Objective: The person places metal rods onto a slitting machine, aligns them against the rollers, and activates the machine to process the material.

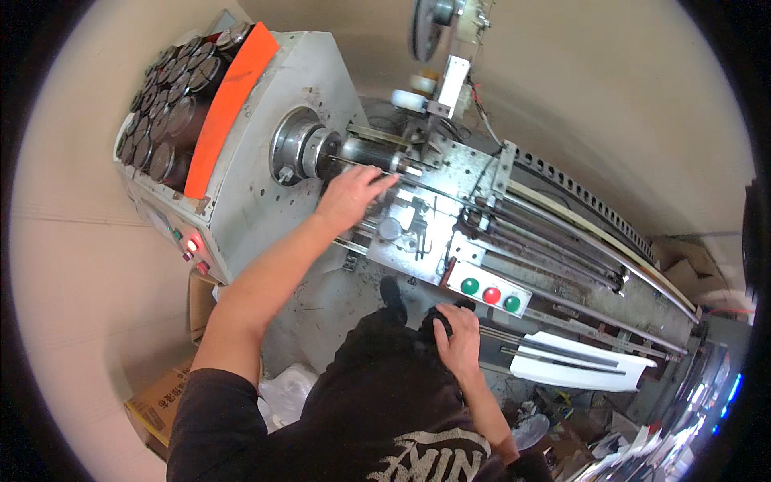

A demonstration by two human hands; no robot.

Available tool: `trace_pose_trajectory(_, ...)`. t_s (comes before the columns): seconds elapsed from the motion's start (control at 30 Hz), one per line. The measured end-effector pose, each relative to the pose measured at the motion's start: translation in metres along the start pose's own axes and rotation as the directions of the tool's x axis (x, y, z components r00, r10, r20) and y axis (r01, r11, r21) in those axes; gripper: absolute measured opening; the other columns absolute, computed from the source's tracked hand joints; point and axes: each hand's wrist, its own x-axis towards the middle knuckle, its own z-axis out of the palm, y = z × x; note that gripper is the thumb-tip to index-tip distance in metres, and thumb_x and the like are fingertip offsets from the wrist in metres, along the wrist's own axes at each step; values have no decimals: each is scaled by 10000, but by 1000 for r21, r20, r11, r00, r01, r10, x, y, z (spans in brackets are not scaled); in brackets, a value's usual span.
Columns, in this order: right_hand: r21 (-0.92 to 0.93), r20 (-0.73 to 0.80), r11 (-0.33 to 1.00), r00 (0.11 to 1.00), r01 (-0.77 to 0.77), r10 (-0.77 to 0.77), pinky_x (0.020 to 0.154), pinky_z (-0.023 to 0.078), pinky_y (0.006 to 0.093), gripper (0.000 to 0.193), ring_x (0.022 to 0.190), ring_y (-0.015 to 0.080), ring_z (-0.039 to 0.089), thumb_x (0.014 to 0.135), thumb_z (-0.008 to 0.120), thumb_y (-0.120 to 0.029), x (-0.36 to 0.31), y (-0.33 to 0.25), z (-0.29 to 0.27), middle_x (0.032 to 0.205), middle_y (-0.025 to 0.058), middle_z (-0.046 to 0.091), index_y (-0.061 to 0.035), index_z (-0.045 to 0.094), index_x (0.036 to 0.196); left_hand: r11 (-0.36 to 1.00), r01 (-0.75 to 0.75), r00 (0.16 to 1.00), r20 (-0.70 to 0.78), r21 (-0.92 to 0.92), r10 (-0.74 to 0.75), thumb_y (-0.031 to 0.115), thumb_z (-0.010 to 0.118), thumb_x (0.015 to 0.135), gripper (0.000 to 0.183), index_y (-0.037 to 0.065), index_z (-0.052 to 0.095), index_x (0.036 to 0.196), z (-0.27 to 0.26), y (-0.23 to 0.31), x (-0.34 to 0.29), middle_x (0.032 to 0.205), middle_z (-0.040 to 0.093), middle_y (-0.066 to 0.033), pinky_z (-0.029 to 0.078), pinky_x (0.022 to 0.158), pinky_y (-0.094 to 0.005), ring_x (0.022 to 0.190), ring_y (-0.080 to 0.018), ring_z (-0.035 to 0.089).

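Note:
My left hand (352,197) reaches over the carriage of a lathe-like machine, its fingers at a thin metal rod (434,188). The fingers seem closed on this rod, which runs from the round steel chuck (323,153) toward the right. A thick metal cylinder (371,153) lies just behind the rod. Close to my body, my right hand (459,336) has its fingers bent over something dark, whose kind I cannot make out against my black clothes. Beside this hand, thin dark rods (554,350) extend across a white sheet (578,371).
A white headstock housing (269,104) with an orange strip (229,112) carries several dark metal cylinders (173,112). A button box (490,292) with two green buttons and a red one sits at the carriage front. Long rails (594,233) extend right; a cardboard box (161,402) stands lower left.

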Motion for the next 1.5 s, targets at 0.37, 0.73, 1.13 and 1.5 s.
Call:
trace_pose_trajectory(0.37,-210,-211,974,969,86,-131,1130,434,499,369,1228,370,643,900,712,-59,21,-37,-19,1296,171,699,-18,667,1264,999,29,999,30,-21,-28,24,821,757,782,252,619,1478,1,7,5,1280,651,-68,576,956,-421,1163,-301,642)
trace_pose_trajectory(0.73,-397,-198,918,975,15,-102,1247,305,549,613,1453,430,483,994,689,-276,124,-8,-35,1514,282,546,42,507,1486,999,3,1000,13,-33,-2,-7,787,741,788,218,615,1476,-1,0,-1,1286,643,-94,554,997,-430,1182,-321,629)
trace_pose_trajectory(1.13,-499,-97,865,988,58,-123,1295,236,509,811,1540,393,372,975,695,-442,191,7,16,1617,234,455,44,419,1563,980,80,986,-128,-184,-105,-34,774,775,944,74,367,1621,7,6,-14,1369,601,-205,490,1099,-482,1283,-409,585)
trace_pose_trajectory(1.5,-471,-60,879,992,69,-110,1301,230,504,786,1534,385,377,988,675,-440,192,-3,12,1606,223,466,38,423,1559,953,262,945,-159,-155,-286,-70,719,820,907,9,311,1626,-14,-5,-26,1502,515,-231,455,1161,-474,1392,-416,516)
